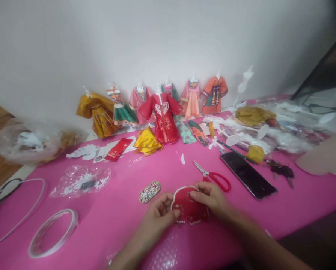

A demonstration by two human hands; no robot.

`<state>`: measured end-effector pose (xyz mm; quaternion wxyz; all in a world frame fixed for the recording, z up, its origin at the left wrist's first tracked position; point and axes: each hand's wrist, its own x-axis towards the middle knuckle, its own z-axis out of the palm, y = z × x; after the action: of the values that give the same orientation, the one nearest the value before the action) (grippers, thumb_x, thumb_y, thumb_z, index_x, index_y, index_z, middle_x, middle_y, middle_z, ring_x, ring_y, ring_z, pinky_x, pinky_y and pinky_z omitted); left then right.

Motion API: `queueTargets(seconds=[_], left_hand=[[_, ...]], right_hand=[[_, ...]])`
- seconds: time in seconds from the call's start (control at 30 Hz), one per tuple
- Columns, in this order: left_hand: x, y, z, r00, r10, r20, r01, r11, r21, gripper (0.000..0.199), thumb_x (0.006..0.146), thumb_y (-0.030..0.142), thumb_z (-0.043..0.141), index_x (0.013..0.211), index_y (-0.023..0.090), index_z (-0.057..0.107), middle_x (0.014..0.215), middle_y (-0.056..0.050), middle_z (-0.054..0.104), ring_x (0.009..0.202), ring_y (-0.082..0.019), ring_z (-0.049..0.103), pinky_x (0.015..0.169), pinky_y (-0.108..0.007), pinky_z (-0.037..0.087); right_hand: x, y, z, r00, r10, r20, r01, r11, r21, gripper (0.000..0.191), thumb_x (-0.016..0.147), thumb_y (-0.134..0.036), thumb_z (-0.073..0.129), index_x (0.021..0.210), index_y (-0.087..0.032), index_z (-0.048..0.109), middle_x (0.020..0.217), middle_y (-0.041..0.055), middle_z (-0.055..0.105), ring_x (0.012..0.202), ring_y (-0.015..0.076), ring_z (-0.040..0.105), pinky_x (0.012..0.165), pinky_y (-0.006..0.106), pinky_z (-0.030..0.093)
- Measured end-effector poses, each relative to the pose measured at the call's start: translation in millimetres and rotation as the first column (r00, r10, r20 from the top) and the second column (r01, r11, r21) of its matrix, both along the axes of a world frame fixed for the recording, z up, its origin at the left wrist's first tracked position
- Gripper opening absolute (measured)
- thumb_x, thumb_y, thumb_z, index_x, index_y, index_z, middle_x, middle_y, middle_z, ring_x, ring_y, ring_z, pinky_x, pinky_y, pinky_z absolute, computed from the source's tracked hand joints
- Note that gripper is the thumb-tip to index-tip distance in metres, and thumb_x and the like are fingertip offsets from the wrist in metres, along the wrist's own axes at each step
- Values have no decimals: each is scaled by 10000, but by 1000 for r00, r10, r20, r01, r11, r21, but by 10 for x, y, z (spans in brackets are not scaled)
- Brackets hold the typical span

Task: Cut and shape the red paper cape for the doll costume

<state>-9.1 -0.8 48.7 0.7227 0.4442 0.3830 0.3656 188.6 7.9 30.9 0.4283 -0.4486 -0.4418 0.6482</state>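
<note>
A small red piece of fabric (189, 207) with a white beaded-looking trim along its edge is stretched between my two hands, over the near part of the pink table. My left hand (162, 213) pinches its left edge between thumb and fingers. At the upper right edge, my right hand (208, 195) grips it with the thumb on top. Just beyond my right hand lie scissors (213, 177) with red handles. An oval dish (149, 192) of multicoloured beads sits past my left hand.
Several mini mannequins in doll clothes, one in a red robe (163, 118), stand along the wall. A phone (246, 174) and keys (282, 170) lie right. A tape roll (73, 221) and a plastic bag (82, 182) are left; yellow cloth (148, 141) lies mid-table.
</note>
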Motion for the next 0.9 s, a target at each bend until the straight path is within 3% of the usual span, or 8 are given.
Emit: queueTargets(seconds=[0.37, 0.67, 0.9], left_hand=[[-10, 12, -161, 998, 37, -53, -36, 999, 25, 348, 695, 461, 807, 787, 164, 648, 682, -11, 649, 600, -129, 583, 573, -227, 447], [10, 7, -22, 995, 63, -73, -66, 997, -35, 346, 730, 472, 768, 703, 168, 605, 589, 26, 584, 539, -107, 521, 549, -223, 411], [5, -36, -80, 984, -13, -176, 22, 998, 52, 253, 803, 385, 684, 731, 161, 593, 619, 27, 548, 582, -103, 474, 558, -218, 361]], right_hand=[[53, -69, 23, 1000, 30, 8, -30, 998, -52, 408, 687, -561, 762, 698, -198, 578, 611, -21, 549, 530, 120, 502, 488, 240, 387], [48, -124, 16, 996, 85, 10, -85, 996, -32, 380, 729, -543, 742, 703, -193, 597, 591, -21, 539, 505, 116, 478, 464, 238, 331], [28, -83, 136, 988, 130, 83, -131, 991, 6, 293, 745, -436, 727, 714, -160, 632, 590, -33, 520, 535, 97, 461, 506, 226, 327]])
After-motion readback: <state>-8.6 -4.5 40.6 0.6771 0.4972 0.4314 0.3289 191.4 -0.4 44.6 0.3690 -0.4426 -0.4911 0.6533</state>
